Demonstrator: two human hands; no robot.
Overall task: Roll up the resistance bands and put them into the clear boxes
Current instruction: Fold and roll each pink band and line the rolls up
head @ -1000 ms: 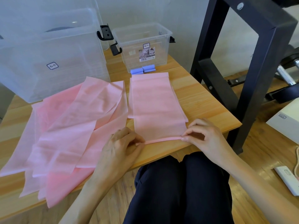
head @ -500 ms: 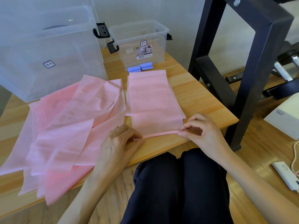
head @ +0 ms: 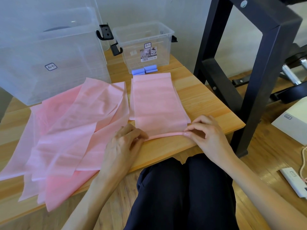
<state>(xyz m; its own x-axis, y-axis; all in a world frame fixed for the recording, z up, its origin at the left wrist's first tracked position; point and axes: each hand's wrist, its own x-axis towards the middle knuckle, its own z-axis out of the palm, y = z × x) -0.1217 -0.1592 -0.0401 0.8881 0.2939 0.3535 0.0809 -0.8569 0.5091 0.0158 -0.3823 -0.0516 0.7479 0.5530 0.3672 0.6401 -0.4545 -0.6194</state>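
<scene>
Resistance band (head: 157,103), pink and laid flat, is lying lengthwise on the wooden counter (head: 207,103), its far end reaching toward the small clear box (head: 144,45) and its near edge curled into a thin roll at the counter's front; the left hand (head: 126,143) is pinching the left end of that roll with curled fingers, and the right hand (head: 204,133) is pinching the right end between thumb and fingertips; both hands are resting on the counter just above the person's dark-trousered knees (head: 182,188). Loose pink bands (head: 69,130) are lying spread and overlapping to the left, some hanging over the front edge; a large clear box (head: 49,55) is standing behind them, touching their far edges; the small clear box is sitting beside it at the back, black latches showing on both; blue rolled bands (head: 144,70) are lying against its front wall, just beyond the flat band's far end; whether they are inside or outside the box is hard to tell. A black metal frame (head: 259,63) is standing to the right of the counter.
</scene>
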